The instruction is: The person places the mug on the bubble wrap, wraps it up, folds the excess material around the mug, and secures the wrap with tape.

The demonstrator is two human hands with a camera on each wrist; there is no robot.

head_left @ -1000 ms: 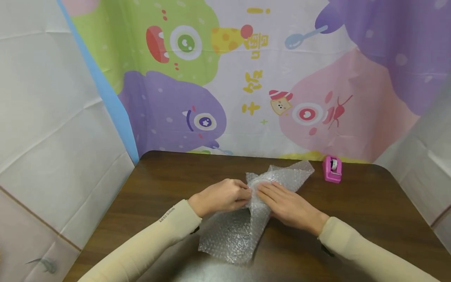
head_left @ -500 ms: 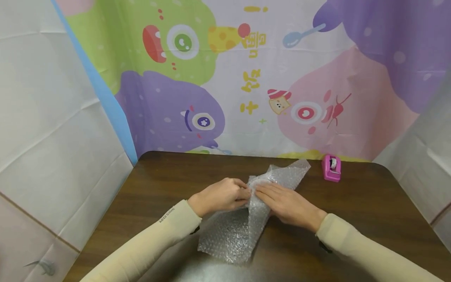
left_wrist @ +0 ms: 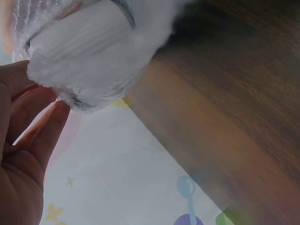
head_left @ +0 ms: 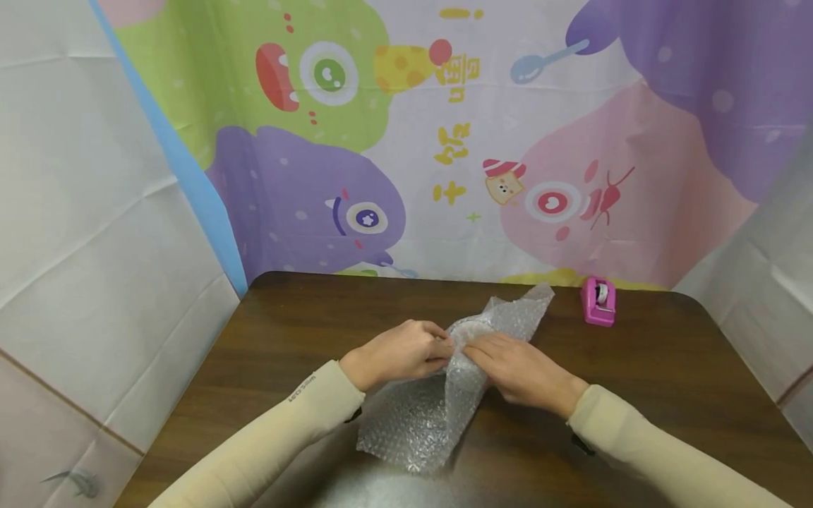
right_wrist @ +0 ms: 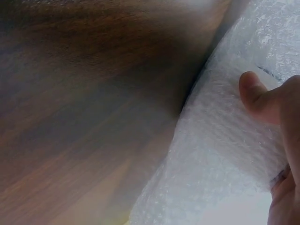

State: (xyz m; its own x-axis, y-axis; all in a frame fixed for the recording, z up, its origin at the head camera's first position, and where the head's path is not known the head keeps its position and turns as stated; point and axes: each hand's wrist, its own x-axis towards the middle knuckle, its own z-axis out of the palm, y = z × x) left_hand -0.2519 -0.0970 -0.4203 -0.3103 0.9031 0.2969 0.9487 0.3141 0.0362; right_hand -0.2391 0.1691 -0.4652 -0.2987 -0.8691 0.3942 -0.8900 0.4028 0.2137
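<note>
A sheet of clear bubble wrap [head_left: 406,427] lies slantwise on the dark wooden table, folded round a whitish, roundish object. Through the plastic in the left wrist view, this wrapped object [left_wrist: 84,33] looks like a short cylinder with a dark line at its end; its exact kind is hidden. My left hand [head_left: 406,353] pinches the edge of the wrap at the object's left side, thumb and fingertips together. On the right, my right hand [head_left: 524,370] holds the bundle, fingers laid over its top and the thumb [right_wrist: 253,91] pressed against the wrap's side.
A pink tape dispenser [head_left: 598,302] with a roll of tape stands at the back right of the table [head_left: 305,310]. Behind the table hangs a cloth with cartoon monsters [head_left: 356,197]. Pale panels [head_left: 114,233] flank both sides.
The wrap's far right corner has drawn in slightly and narrowed, and the fold over the top has shifted a little. Both hands stay nearly in place on the bundle.
</note>
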